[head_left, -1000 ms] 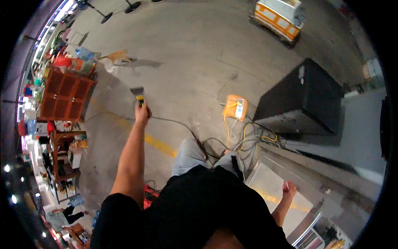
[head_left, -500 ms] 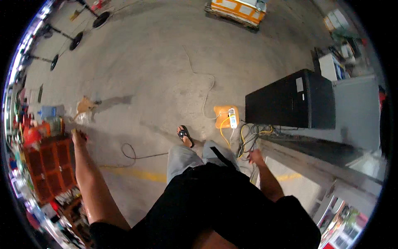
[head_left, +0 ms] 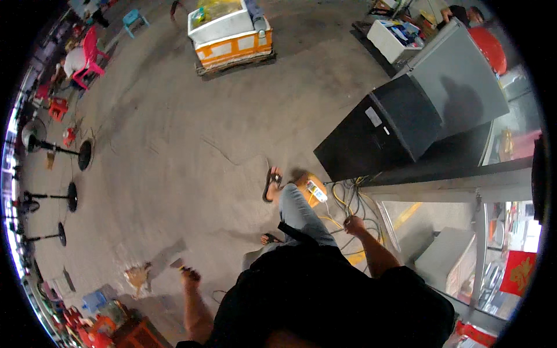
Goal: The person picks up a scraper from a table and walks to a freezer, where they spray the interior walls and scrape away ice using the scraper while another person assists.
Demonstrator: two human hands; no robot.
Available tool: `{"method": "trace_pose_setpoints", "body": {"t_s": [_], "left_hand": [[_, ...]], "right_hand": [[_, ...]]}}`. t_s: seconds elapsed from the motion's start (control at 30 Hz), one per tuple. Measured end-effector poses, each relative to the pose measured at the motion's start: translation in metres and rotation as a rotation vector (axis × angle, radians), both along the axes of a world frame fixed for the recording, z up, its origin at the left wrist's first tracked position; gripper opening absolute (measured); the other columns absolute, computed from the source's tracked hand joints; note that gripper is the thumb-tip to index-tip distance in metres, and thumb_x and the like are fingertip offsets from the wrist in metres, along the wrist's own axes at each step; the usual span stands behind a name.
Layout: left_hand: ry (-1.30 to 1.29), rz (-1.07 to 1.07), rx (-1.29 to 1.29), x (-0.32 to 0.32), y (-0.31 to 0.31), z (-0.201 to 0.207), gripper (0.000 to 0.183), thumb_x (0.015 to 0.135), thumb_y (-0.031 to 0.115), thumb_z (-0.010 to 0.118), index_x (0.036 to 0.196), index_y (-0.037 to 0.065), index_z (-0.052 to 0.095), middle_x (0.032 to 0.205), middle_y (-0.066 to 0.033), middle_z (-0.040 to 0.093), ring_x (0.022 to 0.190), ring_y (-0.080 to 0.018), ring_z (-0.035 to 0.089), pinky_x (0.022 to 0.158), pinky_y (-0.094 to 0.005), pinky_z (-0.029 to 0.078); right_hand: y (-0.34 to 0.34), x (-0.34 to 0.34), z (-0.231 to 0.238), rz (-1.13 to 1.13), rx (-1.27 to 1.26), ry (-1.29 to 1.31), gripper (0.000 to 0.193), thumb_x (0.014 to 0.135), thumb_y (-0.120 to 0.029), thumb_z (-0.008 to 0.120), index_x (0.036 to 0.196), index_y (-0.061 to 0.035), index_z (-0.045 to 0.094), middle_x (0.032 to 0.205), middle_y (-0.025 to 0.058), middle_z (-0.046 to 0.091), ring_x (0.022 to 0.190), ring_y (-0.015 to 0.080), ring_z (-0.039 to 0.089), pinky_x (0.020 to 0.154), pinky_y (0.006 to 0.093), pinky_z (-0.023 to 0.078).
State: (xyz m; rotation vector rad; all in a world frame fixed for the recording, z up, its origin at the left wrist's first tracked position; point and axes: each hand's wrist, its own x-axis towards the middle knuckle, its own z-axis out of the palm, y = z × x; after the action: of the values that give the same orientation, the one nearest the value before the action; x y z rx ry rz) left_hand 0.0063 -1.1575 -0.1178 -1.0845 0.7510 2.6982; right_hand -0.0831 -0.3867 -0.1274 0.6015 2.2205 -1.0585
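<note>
Grey concrete floor (head_left: 162, 156) spreads wide, with 3 black fan stands (head_left: 72, 197) on the left. The left hand (head_left: 190, 278) grips a scraper (head_left: 177, 263), held out over the floor. Near tangled cables (head_left: 351, 200) and a black box (head_left: 354, 145), the right hand (head_left: 354, 225) has curled fingers; whether it holds anything, I cannot tell.

Scraper (head_left: 176, 264) in the left grip (head_left: 191, 276), cables (head_left: 348, 200) near the right grip (head_left: 354, 225).
The left is held out low over the concrete floor (head_left: 168, 162); the right is curled, its contents unclear. A white power strip (head_left: 317, 192) lies on an orange stand (head_left: 306, 191) beside a large black cabinet (head_left: 357, 145). Farther off, a white box (head_left: 223, 27) sits on an orange-and-white box (head_left: 232, 50).
</note>
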Motion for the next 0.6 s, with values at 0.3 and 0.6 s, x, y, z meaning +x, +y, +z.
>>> {"method": "trace_pose_setpoints", "body": {"t_s": [0.3, 0.6], "left_hand": [[0.065, -0.657, 0.051, -0.493, 0.419, 0.15, 0.039, 0.1, 0.042, 0.034, 0.108, 0.006, 0.048, 0.073, -0.0069, 0.047, 0.058, -0.0192, 0.042, 0.058, -0.0337, 0.038], [0.227, -0.808, -0.062, -0.774, 0.536, 0.249, 0.039, 0.1, 0.039, 0.035, 0.119, 0.007, 0.046, 0.082, -0.0076, 0.053, 0.074, -0.021, 0.051, 0.071, -0.0358, 0.044]], "right_hand": [[-0.064, -0.298, -0.043, 0.385, 0.057, 0.54, 0.025, 0.088, -0.028, 0.052, 0.082, -0.0068, 0.064, 0.082, 0.0088, 0.064, 0.08, 0.0211, 0.063, 0.073, 0.0343, 0.047], [-0.076, -0.657, 0.06, 0.331, -0.067, 0.414, 0.026, 0.085, -0.024, 0.054, 0.093, -0.001, 0.062, 0.088, 0.0173, 0.064, 0.082, 0.0345, 0.061, 0.073, 0.0424, 0.049]]}}
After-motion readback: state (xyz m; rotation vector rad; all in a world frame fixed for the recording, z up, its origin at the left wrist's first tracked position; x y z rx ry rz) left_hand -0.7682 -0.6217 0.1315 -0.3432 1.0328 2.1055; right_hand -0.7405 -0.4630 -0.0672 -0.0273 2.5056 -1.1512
